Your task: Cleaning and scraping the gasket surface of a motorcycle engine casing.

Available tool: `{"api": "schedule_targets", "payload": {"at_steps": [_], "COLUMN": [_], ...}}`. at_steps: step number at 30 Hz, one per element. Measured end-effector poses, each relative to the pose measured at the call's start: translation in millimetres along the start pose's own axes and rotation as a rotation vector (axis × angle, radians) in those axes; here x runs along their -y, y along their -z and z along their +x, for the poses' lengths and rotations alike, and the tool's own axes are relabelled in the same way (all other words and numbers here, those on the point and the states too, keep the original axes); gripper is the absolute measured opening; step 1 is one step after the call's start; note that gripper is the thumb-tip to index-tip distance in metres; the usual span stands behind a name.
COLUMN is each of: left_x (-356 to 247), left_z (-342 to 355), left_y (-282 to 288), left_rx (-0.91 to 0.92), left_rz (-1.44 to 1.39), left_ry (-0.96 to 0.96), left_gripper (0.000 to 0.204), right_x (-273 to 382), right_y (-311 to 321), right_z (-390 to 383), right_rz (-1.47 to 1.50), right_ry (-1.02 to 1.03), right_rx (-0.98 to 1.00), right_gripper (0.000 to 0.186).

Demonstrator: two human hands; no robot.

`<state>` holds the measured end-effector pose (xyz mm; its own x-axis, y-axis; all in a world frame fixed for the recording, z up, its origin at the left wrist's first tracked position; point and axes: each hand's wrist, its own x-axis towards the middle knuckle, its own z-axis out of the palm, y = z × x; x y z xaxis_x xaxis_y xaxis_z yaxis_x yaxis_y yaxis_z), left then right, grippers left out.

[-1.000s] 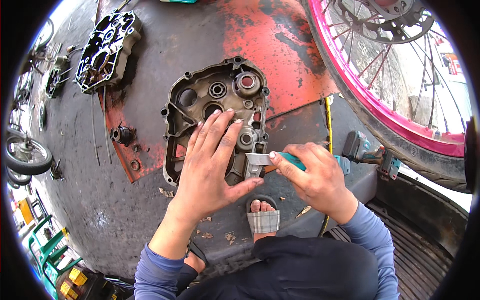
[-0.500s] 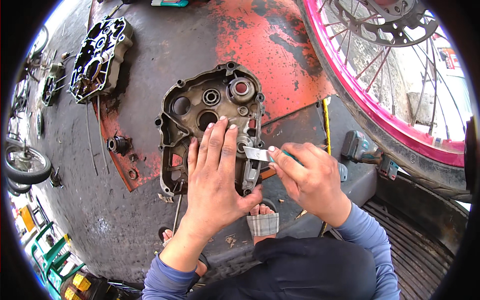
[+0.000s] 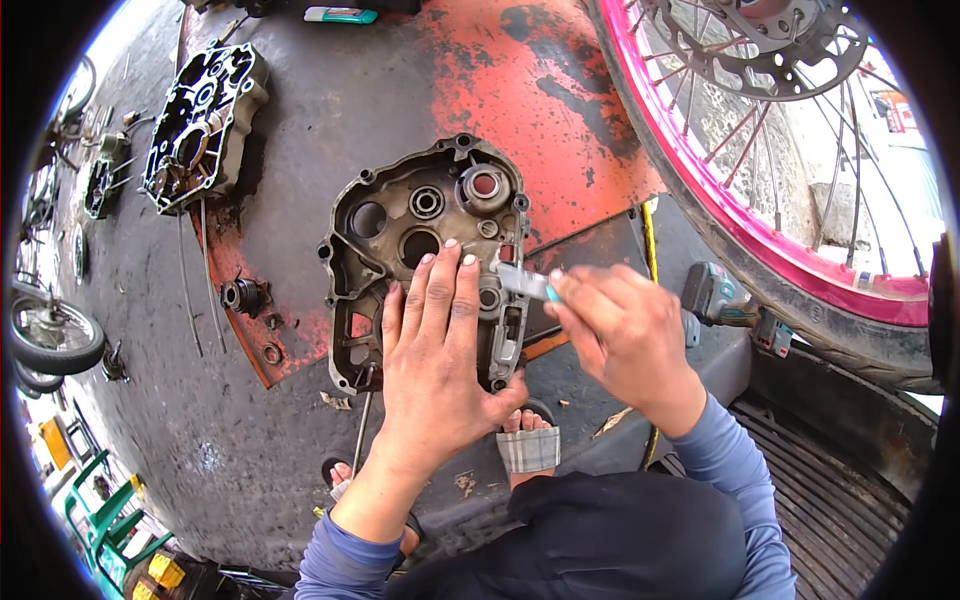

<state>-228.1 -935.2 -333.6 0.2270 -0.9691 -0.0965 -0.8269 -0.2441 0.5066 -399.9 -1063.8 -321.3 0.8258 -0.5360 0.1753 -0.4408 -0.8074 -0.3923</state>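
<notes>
An engine crankcase half lies on the worn red and dark ground in front of me, its hollow inside facing up with round bores and bearings showing. My left hand rests flat on its lower part, fingers stretched out, thumb by the near right edge. Closed around a utility knife with a teal handle, my right hand is at the case's right side. The wide blade meets or hovers over the right rim; contact cannot be told. Motion blurs the blade and the fingers.
Another crankcase part stands at far left, near a small dark gear-like part and a ring. A pink-rimmed wheel rises on the right beside a cordless power tool. A teal-and-white item lies at the back.
My right hand has shifted the knife slightly up and right along the case's right rim, and the blade's angle is steeper. The left hand stays flat on the case.
</notes>
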Motion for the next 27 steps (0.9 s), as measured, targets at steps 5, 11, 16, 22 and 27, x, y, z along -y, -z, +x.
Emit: {"api": "schedule_targets", "payload": {"at_steps": [5, 11, 16, 22, 27], "left_x": [-1, -1, -3, -2, -4], "left_z": [1, 2, 2, 2, 4], "left_y": [2, 2, 3, 3, 4], "left_rx": [-0.008, 0.008, 0.033, 0.064, 0.070], "left_rz": [-0.021, -0.021, 0.003, 0.002, 0.014], "left_ry": [0.006, 0.017, 0.018, 0.021, 0.029], "left_gripper": [0.105, 0.109, 0.119, 0.127, 0.126], "right_x": [4, 0, -11, -14, -26], "right_y": [6, 4, -1, 0, -8], "right_z": [-5, 11, 24, 24, 39], "right_rz": [0.051, -0.002, 0.034, 0.021, 0.016], "right_ry": [-0.008, -0.017, -0.024, -0.012, -0.025], "right_rx": [0.061, 0.021, -0.040, -0.014, -0.099], "right_gripper": [0.024, 0.023, 0.021, 0.022, 0.021]}}
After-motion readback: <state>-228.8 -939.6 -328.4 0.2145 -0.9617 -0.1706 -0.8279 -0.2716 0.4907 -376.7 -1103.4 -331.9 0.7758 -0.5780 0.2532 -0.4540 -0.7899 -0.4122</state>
